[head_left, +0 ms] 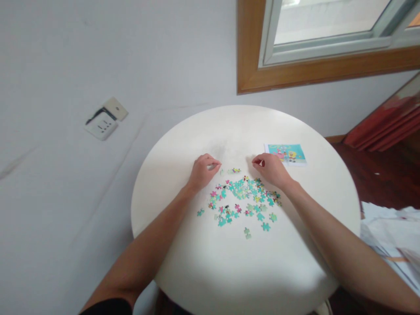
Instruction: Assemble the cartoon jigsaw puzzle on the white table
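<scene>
Loose jigsaw puzzle pieces (243,189), mostly turquoise with some pink, yellow and pale green, lie scattered in the middle of the round white table (243,271). My left hand (204,171) is at the far left of the pieces, thumb and fingertips pinched together. Across from it, my right hand (268,168) pinches in the same way beside the picture card (297,154). Whether a piece sits in either pinch is too small to tell. Between the hands lies a short row of pieces (234,170), apart from the main heap.
A white wall (138,52) with a loose socket plate (102,125) borders the table at the left and back. Above the far edge is a wood-framed window (249,65). Red cloth (390,118) and white papers or bags (390,227) are at the right.
</scene>
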The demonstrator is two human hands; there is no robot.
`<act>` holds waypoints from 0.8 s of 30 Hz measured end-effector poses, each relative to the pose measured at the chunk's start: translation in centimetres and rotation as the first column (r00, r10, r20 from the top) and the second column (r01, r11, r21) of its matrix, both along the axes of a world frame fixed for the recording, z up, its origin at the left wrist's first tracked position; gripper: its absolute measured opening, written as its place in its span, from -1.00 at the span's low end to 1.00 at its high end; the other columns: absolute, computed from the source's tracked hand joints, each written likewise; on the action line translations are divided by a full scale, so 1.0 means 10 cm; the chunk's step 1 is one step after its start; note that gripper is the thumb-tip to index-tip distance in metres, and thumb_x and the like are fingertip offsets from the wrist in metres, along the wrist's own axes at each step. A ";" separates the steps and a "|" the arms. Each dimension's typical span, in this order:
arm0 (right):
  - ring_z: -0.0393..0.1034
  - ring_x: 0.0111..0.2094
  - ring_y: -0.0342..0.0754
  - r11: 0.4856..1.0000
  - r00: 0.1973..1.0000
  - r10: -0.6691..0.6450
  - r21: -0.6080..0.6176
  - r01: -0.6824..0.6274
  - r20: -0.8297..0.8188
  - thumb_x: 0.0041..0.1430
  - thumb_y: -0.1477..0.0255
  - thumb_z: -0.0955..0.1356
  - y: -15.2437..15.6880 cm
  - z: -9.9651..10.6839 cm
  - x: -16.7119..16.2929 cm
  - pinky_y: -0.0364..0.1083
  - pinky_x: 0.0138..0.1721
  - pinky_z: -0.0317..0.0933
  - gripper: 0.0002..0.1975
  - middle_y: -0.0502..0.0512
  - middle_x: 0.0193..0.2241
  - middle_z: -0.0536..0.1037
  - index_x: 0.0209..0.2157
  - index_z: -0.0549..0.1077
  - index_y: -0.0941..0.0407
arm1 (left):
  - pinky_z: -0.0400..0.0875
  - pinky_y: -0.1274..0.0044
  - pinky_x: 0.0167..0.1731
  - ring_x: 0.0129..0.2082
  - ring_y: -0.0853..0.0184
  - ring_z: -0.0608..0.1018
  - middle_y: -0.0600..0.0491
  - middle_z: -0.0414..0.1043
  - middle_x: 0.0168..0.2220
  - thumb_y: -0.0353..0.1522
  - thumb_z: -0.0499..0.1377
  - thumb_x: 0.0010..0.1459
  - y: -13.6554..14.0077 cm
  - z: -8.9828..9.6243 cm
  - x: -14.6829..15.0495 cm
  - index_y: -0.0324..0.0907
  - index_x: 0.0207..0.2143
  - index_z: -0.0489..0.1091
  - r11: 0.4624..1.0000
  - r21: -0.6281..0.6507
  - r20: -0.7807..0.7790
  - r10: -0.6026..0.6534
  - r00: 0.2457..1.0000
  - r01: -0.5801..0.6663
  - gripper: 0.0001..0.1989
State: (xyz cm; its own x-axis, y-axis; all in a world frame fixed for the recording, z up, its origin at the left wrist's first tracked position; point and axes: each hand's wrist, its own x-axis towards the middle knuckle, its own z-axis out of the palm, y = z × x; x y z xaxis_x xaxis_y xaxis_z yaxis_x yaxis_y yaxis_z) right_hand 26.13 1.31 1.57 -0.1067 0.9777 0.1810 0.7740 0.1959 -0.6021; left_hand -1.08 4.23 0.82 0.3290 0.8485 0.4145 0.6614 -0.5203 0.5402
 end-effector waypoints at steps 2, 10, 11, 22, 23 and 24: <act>0.39 -0.41 -0.06 1.000 1.000 0.005 0.004 -0.005 0.003 0.14 0.52 0.34 -0.02 0.01 -0.03 -0.09 -0.33 0.17 -0.85 0.13 -0.38 0.62 -0.33 0.59 0.16 | 0.39 0.47 -0.18 -0.28 0.32 0.52 0.06 0.49 -0.34 -0.46 0.26 0.14 0.00 -0.01 0.00 -0.15 -0.34 0.57 1.000 0.001 0.002 -0.015 1.000 0.015 -0.92; 0.36 -0.40 -0.08 0.995 0.995 0.095 0.018 -0.096 0.010 0.18 0.51 0.34 -0.17 0.07 -0.24 -0.10 -0.31 0.18 -0.86 0.11 -0.36 0.58 -0.31 0.58 0.14 | 0.42 0.49 -0.20 -0.30 0.34 0.53 0.06 0.49 -0.34 -0.48 0.26 0.12 -0.01 -0.07 0.03 -0.16 -0.33 0.57 0.997 -0.056 0.017 -0.043 0.999 0.044 -0.90; 0.36 -0.39 -0.08 0.993 0.994 0.112 0.024 -0.112 0.010 0.19 0.52 0.34 -0.20 0.09 -0.28 -0.11 -0.30 0.19 -0.86 0.11 -0.35 0.57 -0.31 0.57 0.14 | 0.42 0.50 -0.20 -0.29 0.35 0.54 0.06 0.49 -0.34 -0.48 0.26 0.12 -0.01 -0.07 0.04 -0.16 -0.33 0.57 0.997 -0.056 0.017 -0.044 0.999 0.045 -0.90; 0.41 -0.16 0.02 0.819 0.810 0.566 0.010 -0.574 0.153 0.30 0.41 0.34 -0.94 0.22 -0.98 -0.06 -0.14 0.26 -0.84 0.12 -0.29 0.54 -0.33 0.55 0.11 | 0.45 0.50 -0.19 -0.29 0.33 0.55 0.05 0.50 -0.33 -0.50 0.25 0.10 -0.02 -0.07 0.06 -0.16 -0.34 0.57 0.996 -0.081 0.027 -0.037 0.999 0.039 -0.89; 0.40 -0.16 0.05 0.824 0.807 0.557 -0.004 -0.567 0.197 0.30 0.39 0.35 -0.98 0.19 -1.03 -0.03 -0.13 0.27 -0.84 0.14 -0.29 0.55 -0.34 0.54 0.12 | 0.45 0.49 -0.19 -0.29 0.33 0.54 0.05 0.50 -0.33 -0.49 0.25 0.10 -0.02 -0.07 0.06 -0.16 -0.34 0.57 0.996 -0.081 0.026 -0.038 0.999 0.040 -0.89; 0.40 -0.15 0.08 0.832 0.806 0.542 -0.013 -0.555 0.238 0.29 0.36 0.36 -1.01 0.17 -1.08 0.00 -0.12 0.27 -0.83 0.16 -0.29 0.55 -0.33 0.54 0.13 | 0.46 0.49 -0.18 -0.30 0.33 0.54 0.05 0.50 -0.33 -0.49 0.25 0.10 -0.02 -0.07 0.06 -0.16 -0.34 0.57 0.996 -0.081 0.024 -0.038 0.999 0.040 -0.89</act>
